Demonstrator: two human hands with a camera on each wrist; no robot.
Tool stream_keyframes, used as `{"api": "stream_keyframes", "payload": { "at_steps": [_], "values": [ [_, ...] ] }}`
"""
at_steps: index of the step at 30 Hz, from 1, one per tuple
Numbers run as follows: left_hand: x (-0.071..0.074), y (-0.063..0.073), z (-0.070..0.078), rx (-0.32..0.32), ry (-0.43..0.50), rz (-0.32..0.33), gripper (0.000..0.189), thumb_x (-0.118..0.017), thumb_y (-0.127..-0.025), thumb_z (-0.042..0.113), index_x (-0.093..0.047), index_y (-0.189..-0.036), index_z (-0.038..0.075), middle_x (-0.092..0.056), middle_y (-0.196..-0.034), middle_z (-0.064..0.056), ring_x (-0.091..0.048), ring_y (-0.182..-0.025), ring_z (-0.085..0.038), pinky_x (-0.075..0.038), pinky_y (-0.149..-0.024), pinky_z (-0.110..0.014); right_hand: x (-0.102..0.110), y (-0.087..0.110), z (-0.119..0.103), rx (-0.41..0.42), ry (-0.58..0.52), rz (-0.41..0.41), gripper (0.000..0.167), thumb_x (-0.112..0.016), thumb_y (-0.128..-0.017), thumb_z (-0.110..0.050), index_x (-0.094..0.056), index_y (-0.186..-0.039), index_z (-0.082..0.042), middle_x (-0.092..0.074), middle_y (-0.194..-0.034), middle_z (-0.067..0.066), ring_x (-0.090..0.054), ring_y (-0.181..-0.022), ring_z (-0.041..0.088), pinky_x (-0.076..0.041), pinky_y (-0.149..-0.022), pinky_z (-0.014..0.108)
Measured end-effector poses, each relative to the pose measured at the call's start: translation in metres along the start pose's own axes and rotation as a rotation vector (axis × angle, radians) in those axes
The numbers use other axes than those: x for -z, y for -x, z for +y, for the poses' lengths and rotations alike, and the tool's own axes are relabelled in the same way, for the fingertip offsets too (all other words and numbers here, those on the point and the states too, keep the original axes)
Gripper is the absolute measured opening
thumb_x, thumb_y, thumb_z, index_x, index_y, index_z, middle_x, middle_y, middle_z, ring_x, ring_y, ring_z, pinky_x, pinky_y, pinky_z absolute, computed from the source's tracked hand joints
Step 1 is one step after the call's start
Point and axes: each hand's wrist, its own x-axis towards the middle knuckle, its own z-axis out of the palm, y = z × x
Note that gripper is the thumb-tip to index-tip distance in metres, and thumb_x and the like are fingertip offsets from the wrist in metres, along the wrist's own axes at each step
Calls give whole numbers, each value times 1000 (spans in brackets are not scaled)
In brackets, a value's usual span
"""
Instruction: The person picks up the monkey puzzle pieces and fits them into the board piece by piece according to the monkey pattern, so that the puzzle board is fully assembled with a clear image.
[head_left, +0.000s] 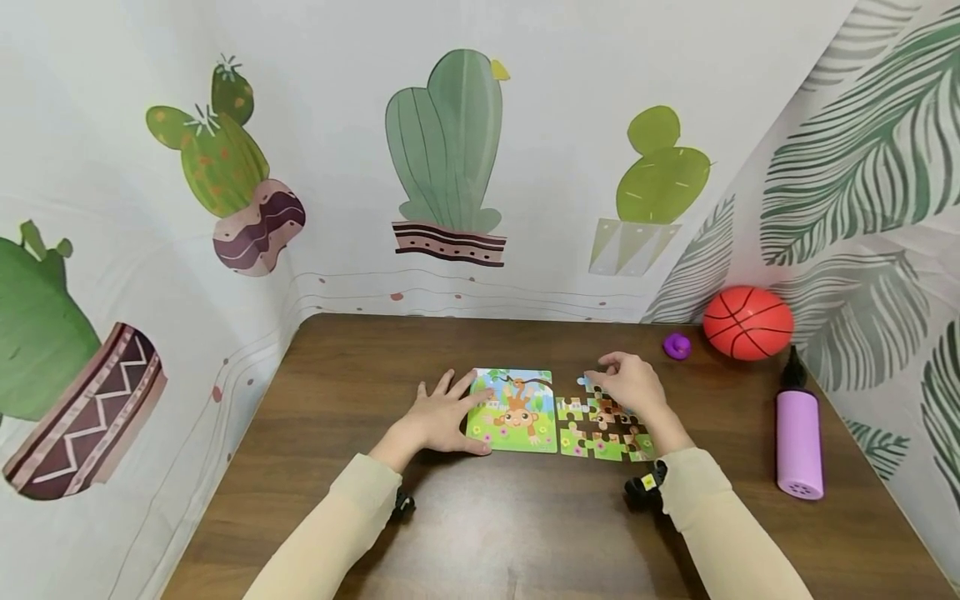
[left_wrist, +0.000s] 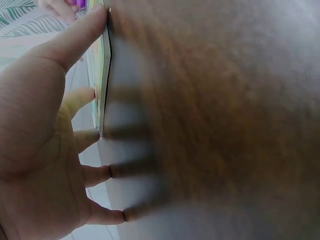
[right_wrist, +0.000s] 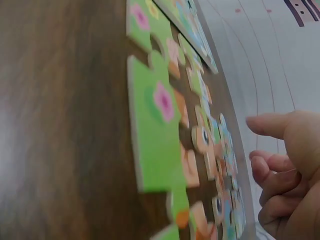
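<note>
Hands as I view them remotely: left hand (head_left: 438,418), fingers spread wide, touching the board (head_left: 512,440) at its right; right hand (head_left: 632,387), fingers bent, with pieces (head_left: 607,451) beneath and nearside; I cannot tell whether it pinches one

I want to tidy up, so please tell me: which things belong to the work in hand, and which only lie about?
Belong to the work:
monkey picture board, touched by the left hand
puzzle pieces, near the right hand

Only lying about:
red ball
small purple object
lilac cylinder
</note>
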Motion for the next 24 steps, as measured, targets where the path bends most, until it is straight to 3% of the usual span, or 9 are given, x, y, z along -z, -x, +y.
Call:
{"api": "stream_keyframes", "payload": {
  "at_steps": [7, 16, 24],
  "values": [
    [0, 0, 0, 2, 14, 1, 102, -65, -83, 80, -26, -166, 35, -6, -175, 2, -6, -156, -45, -15, -108, -83, 1, 4, 7, -65, 87, -54, 75, -76, -89, -56, -61, -138, -1, -70, -102, 8, -60, -75, 23, -46, -61, 37],
    [0, 1, 3, -20, 3, -16, 93, -63, -85, 80, -32, -164, 40, -10, -174, 2, -6, -155, -48, -15, -107, -84, -2, 5, 8, -89, 97, -46, 71, -79, -87, -53, -64, -133, -2, -70, -97, 8, -62, -74, 25, -47, -59, 40],
    [2, 2, 4, -13, 9, -15, 91, -65, -85, 78, -36, -162, 39, -10, -174, 2, -6, -155, -48, -15, -108, -84, -1, 5, 4, -124, 148, -46, 76, -78, -86, -58, -64, -133, -1, -71, -119, 17, -67, -92, 35, -52, -65, 45]
  ]
}}
